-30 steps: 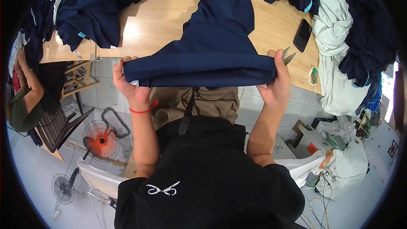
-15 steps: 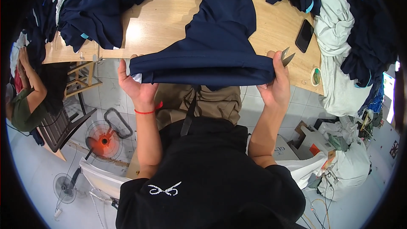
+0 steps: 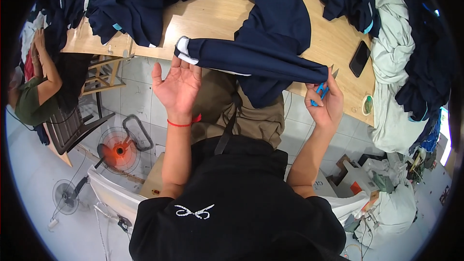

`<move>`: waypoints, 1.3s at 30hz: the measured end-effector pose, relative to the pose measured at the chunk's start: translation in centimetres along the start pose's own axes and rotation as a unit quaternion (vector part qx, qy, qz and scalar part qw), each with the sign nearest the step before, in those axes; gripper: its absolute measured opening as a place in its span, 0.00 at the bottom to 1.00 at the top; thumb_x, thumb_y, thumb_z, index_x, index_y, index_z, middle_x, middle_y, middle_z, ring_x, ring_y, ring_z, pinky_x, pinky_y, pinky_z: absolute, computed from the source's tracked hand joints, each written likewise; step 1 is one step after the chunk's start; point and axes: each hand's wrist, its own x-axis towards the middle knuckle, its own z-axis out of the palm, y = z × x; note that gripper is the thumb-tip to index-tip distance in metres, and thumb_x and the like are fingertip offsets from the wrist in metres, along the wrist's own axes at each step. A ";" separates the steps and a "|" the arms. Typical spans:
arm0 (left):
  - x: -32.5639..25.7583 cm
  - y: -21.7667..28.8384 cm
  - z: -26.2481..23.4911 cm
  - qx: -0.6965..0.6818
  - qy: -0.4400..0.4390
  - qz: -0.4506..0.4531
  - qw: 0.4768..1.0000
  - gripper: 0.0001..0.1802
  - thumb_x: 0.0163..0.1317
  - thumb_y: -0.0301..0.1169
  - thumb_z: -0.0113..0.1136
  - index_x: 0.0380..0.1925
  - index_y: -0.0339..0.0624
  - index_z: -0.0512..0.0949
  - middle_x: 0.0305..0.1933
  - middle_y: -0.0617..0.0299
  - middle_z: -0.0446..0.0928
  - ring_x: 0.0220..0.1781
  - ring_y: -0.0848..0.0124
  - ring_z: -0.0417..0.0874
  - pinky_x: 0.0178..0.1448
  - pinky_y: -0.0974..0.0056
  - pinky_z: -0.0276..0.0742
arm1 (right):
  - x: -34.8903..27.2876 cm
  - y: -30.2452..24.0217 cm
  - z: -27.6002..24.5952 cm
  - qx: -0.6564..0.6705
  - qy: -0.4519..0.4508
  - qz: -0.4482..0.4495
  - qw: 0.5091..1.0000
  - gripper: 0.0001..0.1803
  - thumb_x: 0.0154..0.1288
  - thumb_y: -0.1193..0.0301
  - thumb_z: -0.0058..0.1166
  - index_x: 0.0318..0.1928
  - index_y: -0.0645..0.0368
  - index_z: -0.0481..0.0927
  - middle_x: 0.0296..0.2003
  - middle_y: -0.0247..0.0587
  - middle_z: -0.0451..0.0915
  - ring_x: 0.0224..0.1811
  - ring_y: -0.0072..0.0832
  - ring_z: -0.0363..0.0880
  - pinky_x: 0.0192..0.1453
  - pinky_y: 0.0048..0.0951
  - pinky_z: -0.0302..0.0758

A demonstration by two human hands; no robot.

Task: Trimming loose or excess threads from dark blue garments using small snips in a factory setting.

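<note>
The left hand (image 3: 179,87) has been opened beneath the navy garment (image 3: 256,58) over the worktop (image 3: 205,12) edge, its other end and blue-handled scissors (image 3: 321,87) being gripped by the right hand (image 3: 330,104); mid-repositioning, a left regrip seems needed.

A garment workshop, as indicated by navy garments (image 3: 128,9) heaped along a wooden table (image 3: 208,14), piled pale cloth (image 3: 390,53), scissors (image 3: 321,87), a bulging sack (image 3: 394,215), and a second worker (image 3: 39,94) seated at left.
</note>
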 end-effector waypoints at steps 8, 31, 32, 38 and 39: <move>-0.3 -1.4 1.8 0.031 -0.012 0.015 0.999 0.53 0.72 0.57 0.54 0.80 0.21 0.57 0.86 0.35 0.58 0.89 0.43 0.55 0.92 0.39 0.47 | 1.3 -1.9 -3.4 0.051 -0.004 0.063 0.997 0.12 0.86 0.68 0.51 0.52 0.63 0.83 0.44 0.43 0.87 0.29 0.17 0.72 0.19 0.16 0.56; -1.4 -3.7 3.5 0.283 -0.052 -0.038 0.957 0.48 0.71 0.58 0.57 0.76 0.27 0.68 0.76 0.40 0.75 0.77 0.48 0.76 0.83 0.42 0.66 | 1.8 -1.7 -4.6 0.008 0.050 0.024 0.998 0.07 0.83 0.71 0.51 0.47 0.59 0.82 0.33 0.30 0.83 0.19 0.15 0.62 0.19 0.17 0.55; -1.4 -3.0 3.0 0.312 -0.024 -0.047 0.949 0.41 0.72 0.55 0.57 0.70 0.29 0.73 0.68 0.46 0.80 0.69 0.54 0.81 0.76 0.48 0.72 | 1.5 -1.5 -4.3 0.010 0.054 0.013 0.998 0.07 0.83 0.71 0.51 0.47 0.59 0.82 0.33 0.30 0.83 0.19 0.15 0.62 0.19 0.17 0.55; -0.6 -1.1 0.9 0.717 0.165 -0.033 0.677 0.12 0.77 0.29 0.64 0.55 0.35 0.83 0.51 0.63 0.86 0.53 0.75 0.84 0.58 0.68 0.77 | 0.2 1.9 0.5 -0.161 0.100 -0.102 0.977 0.06 0.83 0.69 0.57 0.47 0.56 0.83 0.33 0.24 0.82 0.22 0.11 0.69 0.19 0.18 0.55; -0.3 -1.8 0.5 0.762 0.167 0.053 0.623 0.13 0.75 0.28 0.67 0.55 0.34 0.84 0.50 0.62 0.87 0.50 0.75 0.84 0.57 0.69 0.78 | 0.3 2.0 0.1 -0.173 0.020 -0.092 0.980 0.06 0.83 0.69 0.58 0.49 0.57 0.84 0.33 0.23 0.82 0.23 0.10 0.70 0.19 0.18 0.55</move>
